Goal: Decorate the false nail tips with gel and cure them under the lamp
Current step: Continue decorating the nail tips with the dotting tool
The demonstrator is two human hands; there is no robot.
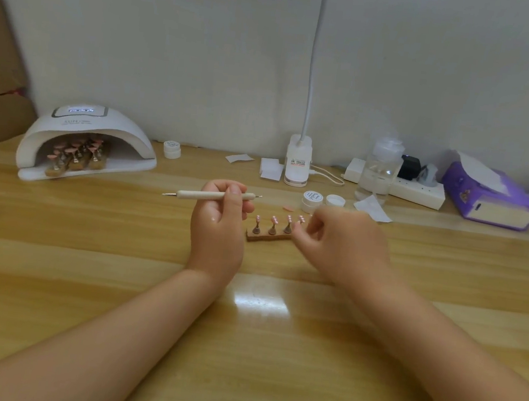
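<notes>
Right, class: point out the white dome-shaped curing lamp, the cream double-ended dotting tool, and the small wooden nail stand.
White dome-shaped curing lamp [99, 130]: head view, top of shell.
Cream double-ended dotting tool [196, 195]: head view, bare handle.
Small wooden nail stand [264, 237]: head view, front of base.

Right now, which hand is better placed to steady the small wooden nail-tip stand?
Right hand: its curled fingers already sit at the stand's right end. The left hand holds the white dotting pen.

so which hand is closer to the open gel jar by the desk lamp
Right. The right hand sits just in front of the open gel jar, fingers curled at the nail stand. The left hand, holding the dotting tool, is further left.
</notes>
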